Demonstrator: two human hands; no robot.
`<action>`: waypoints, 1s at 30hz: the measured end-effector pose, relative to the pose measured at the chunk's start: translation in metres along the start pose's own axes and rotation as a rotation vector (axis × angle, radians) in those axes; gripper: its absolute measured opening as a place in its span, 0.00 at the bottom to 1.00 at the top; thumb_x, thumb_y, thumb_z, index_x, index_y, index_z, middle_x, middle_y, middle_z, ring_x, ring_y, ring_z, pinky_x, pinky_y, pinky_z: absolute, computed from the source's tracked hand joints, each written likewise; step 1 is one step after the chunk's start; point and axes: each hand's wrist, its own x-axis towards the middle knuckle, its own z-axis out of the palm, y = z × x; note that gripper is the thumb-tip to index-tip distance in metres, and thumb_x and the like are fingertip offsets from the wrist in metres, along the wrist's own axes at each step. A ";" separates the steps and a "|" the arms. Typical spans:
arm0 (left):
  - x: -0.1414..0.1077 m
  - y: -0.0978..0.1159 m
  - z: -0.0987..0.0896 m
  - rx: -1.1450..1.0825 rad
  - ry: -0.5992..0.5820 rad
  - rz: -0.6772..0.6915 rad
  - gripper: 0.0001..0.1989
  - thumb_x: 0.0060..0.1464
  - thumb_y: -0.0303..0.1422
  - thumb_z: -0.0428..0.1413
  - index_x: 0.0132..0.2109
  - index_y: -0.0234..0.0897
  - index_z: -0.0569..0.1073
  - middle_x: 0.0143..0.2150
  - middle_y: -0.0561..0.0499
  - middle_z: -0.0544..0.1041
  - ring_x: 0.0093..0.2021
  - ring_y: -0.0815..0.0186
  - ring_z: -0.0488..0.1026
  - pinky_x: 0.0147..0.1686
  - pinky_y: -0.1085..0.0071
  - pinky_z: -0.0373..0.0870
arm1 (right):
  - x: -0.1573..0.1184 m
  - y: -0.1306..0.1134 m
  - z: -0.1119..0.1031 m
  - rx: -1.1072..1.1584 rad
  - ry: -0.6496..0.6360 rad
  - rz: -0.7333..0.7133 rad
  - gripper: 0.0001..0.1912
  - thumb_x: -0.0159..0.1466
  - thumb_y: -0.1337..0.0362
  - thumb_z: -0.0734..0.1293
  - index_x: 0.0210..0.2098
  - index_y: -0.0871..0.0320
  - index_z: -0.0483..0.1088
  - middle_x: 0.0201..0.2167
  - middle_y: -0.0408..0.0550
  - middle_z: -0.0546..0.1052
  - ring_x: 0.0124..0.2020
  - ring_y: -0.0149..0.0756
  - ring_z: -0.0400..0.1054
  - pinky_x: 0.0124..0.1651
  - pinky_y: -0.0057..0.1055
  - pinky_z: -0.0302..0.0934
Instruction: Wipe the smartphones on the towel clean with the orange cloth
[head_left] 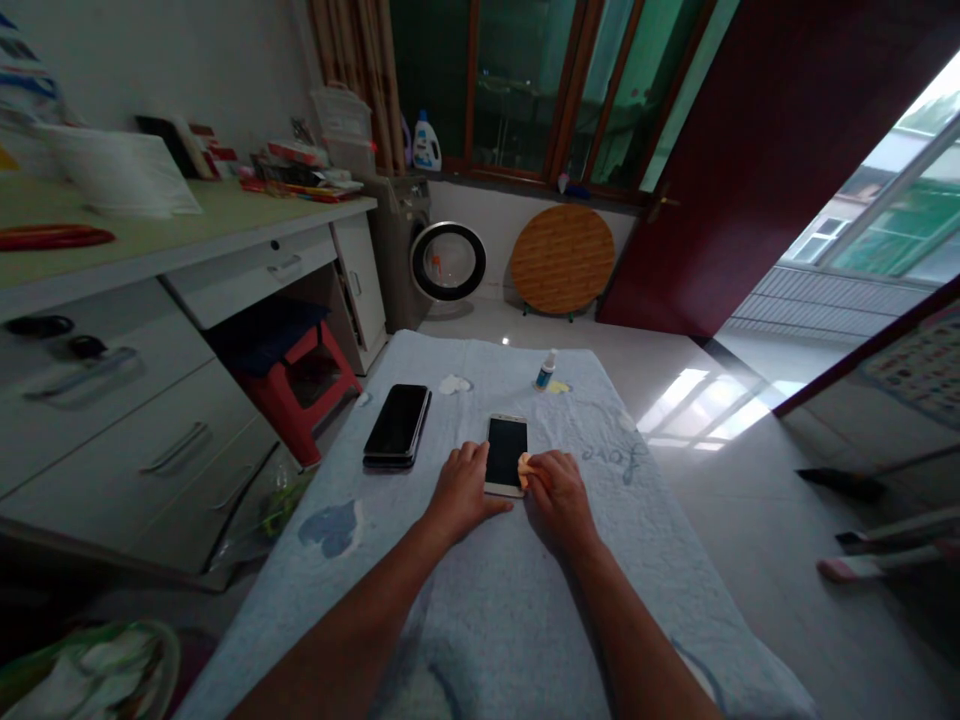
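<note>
A white-framed phone point(508, 452) with a dark screen lies flat on the cloth-covered table point(495, 600). My left hand point(461, 490) rests against its left edge, fingers along the side and thumb stretched below the bottom edge. On the other side, my right hand point(559, 492) pinches a small orange cloth point(524, 470), which touches the phone's right edge near the bottom. A stack of dark phones or similar devices point(398, 425) lies to the left. Behind and to the right stands a small spray bottle point(546, 370) with a white top.
Left of the table are a white desk point(255, 235) and a red stool point(311, 390). A washing machine point(401, 250) with its round door open and a round wooden board point(562, 258) stand at the back.
</note>
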 end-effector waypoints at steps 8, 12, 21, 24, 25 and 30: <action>0.000 -0.009 0.005 0.054 0.075 0.048 0.39 0.45 0.51 0.63 0.60 0.36 0.63 0.49 0.44 0.68 0.50 0.53 0.67 0.51 0.61 0.64 | 0.000 -0.001 0.007 -0.087 -0.109 0.011 0.11 0.63 0.70 0.63 0.39 0.56 0.77 0.34 0.48 0.70 0.37 0.37 0.61 0.43 0.32 0.55; 0.002 -0.010 0.004 0.074 0.062 0.073 0.37 0.48 0.51 0.61 0.60 0.36 0.63 0.50 0.44 0.69 0.51 0.53 0.67 0.51 0.61 0.64 | 0.011 0.003 0.007 -0.137 -0.175 0.039 0.12 0.62 0.71 0.63 0.41 0.56 0.77 0.35 0.48 0.71 0.38 0.36 0.62 0.44 0.30 0.55; 0.002 -0.007 -0.002 0.056 0.030 0.071 0.34 0.48 0.49 0.62 0.58 0.35 0.65 0.49 0.45 0.69 0.49 0.54 0.67 0.51 0.60 0.64 | 0.083 0.025 0.025 -0.342 -0.201 0.158 0.13 0.65 0.67 0.62 0.44 0.55 0.77 0.38 0.52 0.73 0.42 0.39 0.63 0.46 0.29 0.53; 0.002 -0.007 -0.004 0.045 0.030 0.077 0.34 0.47 0.48 0.63 0.56 0.36 0.66 0.49 0.45 0.69 0.49 0.54 0.67 0.51 0.61 0.64 | 0.099 0.026 0.034 -0.401 -0.197 0.178 0.13 0.66 0.66 0.62 0.44 0.56 0.77 0.39 0.52 0.73 0.42 0.38 0.63 0.46 0.29 0.53; 0.003 -0.007 -0.004 0.045 0.031 0.076 0.34 0.47 0.48 0.63 0.57 0.36 0.66 0.49 0.45 0.69 0.49 0.54 0.67 0.51 0.60 0.64 | 0.102 0.025 0.037 -0.422 -0.199 0.178 0.13 0.66 0.66 0.62 0.44 0.56 0.77 0.38 0.52 0.73 0.42 0.38 0.63 0.45 0.29 0.52; 0.003 -0.008 -0.001 0.054 0.022 0.063 0.37 0.47 0.49 0.63 0.59 0.34 0.64 0.49 0.44 0.68 0.50 0.54 0.67 0.51 0.60 0.64 | 0.110 0.006 0.057 -0.477 -0.231 0.116 0.12 0.66 0.65 0.62 0.39 0.56 0.78 0.38 0.53 0.73 0.41 0.38 0.63 0.45 0.30 0.52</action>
